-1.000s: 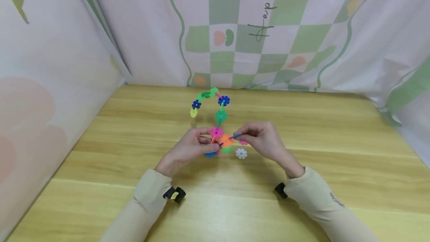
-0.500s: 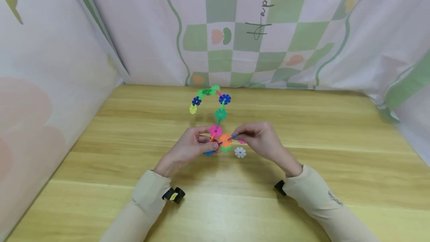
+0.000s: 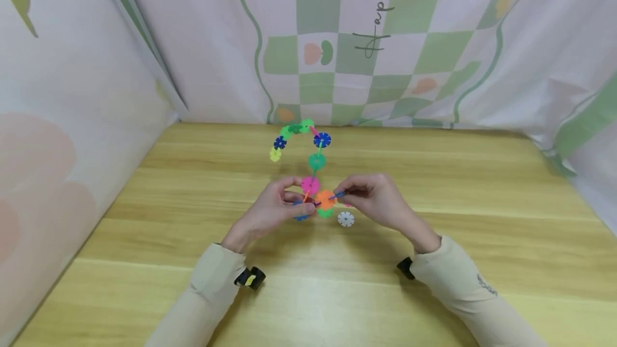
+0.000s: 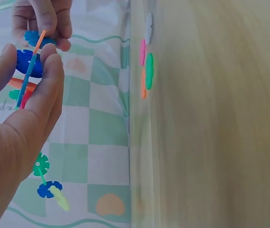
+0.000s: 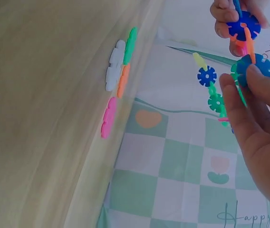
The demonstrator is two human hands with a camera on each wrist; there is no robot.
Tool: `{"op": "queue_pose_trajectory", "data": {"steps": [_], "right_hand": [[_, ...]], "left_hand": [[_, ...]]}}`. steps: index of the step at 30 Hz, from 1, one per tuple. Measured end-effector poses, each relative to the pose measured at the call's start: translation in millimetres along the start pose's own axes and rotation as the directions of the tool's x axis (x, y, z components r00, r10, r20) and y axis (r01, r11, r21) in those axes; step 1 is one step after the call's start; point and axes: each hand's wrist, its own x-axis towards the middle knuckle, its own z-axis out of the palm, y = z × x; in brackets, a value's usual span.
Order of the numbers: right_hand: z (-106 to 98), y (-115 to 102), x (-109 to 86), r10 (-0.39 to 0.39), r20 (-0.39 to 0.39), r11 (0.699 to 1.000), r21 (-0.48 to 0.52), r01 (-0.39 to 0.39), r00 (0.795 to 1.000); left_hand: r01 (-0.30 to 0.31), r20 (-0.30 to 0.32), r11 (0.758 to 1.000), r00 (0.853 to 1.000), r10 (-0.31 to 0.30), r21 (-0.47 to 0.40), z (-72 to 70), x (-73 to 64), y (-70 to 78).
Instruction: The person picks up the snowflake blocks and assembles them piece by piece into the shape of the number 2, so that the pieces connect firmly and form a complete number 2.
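Note:
Slotted plastic flower discs are joined into a curved chain above the table. My left hand (image 3: 275, 205) grips the chain's near end, thumb and fingers on a dark blue disc (image 4: 29, 63). Between the hands an orange disc (image 3: 325, 200) lies flat to the head view. My right hand (image 3: 376, 200) pinches a lighter blue disc (image 5: 255, 69), which meets the orange disc's edge. From a pink disc (image 3: 310, 186) by the left fingers, the chain runs through a teal green disc (image 3: 316, 161) and a dark blue one, then arches left to a yellow disc (image 3: 275, 154).
On the wooden table (image 3: 308, 293) lie loose discs: a white one (image 3: 345, 219), a green one (image 3: 325, 213), a pink one (image 5: 108, 118) and an orange one (image 5: 123, 80). Printed cloth (image 3: 366, 9) hangs at the back and the sides.
The chain's arched far end has risen slightly in the head view, its yellow tip shifting a little left. Both hands keep their grips almost in place.

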Motion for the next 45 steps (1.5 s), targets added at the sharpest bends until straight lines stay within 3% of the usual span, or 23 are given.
{"op": "queue_pose_trajectory", "data": {"steps": [7, 16, 23, 28, 34, 40, 45], "right_hand": [[-9, 1, -2.4, 0.133, 0.019, 0.991, -0.018, -0.133, 0.991], [-19, 18, 1.6, 0.177, 0.089, 0.982, -0.083, -0.170, 0.980], [-18, 29, 8.3, 0.258, 0.171, 0.965, -0.096, -0.245, 0.951], [-15, 36, 13.5, 0.307, 0.228, 0.945, -0.186, -0.268, 0.924], [-14, 40, 19.3, 0.359, 0.252, 0.911, -0.304, -0.279, 0.898], [-11, 45, 22.6, 0.427, 0.261, 0.879, -0.344, -0.329, 0.866], [-9, 49, 24.9, 0.433, 0.275, 0.865, -0.393, -0.311, 0.858]], "left_hand": [[-0.018, 0.017, 1.000, 1.000, 0.018, 0.008, 0.1, 0.9, -2.7], [-0.012, 0.034, 1.000, 0.999, 0.011, 0.028, -1.5, -1.4, -2.8], [-0.002, 0.048, 1.000, 0.999, 0.001, 0.022, -2.2, -2.3, 0.2], [-0.012, 0.053, 1.000, 0.999, 0.012, 0.014, -1.6, -2.4, 0.8], [-0.011, 0.057, 1.000, 0.998, 0.010, 0.014, -0.5, -1.5, 1.1], [0.006, 0.062, 1.000, 0.998, -0.007, 0.018, -0.2, -0.9, 1.0], [0.018, 0.054, 1.000, 0.998, -0.019, 0.023, -2.2, -0.6, -0.2]]}}
